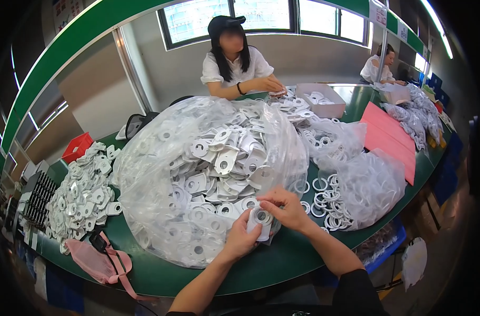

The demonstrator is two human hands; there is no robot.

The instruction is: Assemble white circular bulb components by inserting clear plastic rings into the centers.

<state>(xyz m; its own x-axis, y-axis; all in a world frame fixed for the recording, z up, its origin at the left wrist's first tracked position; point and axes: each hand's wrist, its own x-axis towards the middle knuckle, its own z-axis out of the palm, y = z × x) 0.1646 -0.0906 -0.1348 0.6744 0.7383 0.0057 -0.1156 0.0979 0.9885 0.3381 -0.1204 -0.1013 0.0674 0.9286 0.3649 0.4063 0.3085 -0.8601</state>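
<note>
The left hand [241, 239] grips a white plate [265, 233], right hand [286, 209] curled at its edge; a loosened thumb, I'd say, could drop it onto the bag [145, 171].

white plastic plate [265, 228]: one end rounded, ringed round hole
plate pose: tilted, hole end away from wearer
plate location: between both hands [286, 209]

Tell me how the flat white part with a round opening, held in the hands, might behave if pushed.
The flat white part is probably stiff: its outline looks unbent in the left hand. It seems light for its size, since thumb and fingers alone appear to support it. Its broad, tab-like body would likely slide rather than roll.
</note>
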